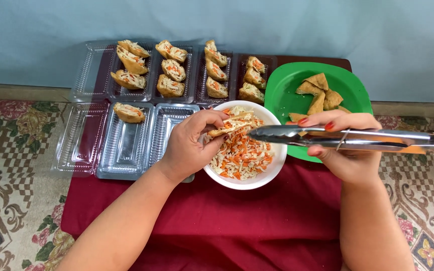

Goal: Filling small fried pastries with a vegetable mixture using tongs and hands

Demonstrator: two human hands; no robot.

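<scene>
Now, over the white bowl (pixel 272 173) on the red cloth (pixel 237 226), the left hand (pixel 189 145) pinches a stuffed tofu pocket (pixel 232 126); the right hand (pixel 345 150) clamps metal tongs (pixel 327 136), possibly touching it. Patterned carpet (pixel 11 150) lies left of the bowl.

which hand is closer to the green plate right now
Right. The right hand, holding metal tongs, overlaps the green plate's front edge; the left hand is over the white bowl.

tongs (pixel 357 139): handle end cut off by the right picture edge
white bowl (pixel 249 180): left rim hidden behind the left hand (pixel 189 145)
green plate (pixel 290 88): lower part, right of the white bowl, hidden by the right hand (pixel 350 150)
forearms: cut off at the bottom edge
</scene>
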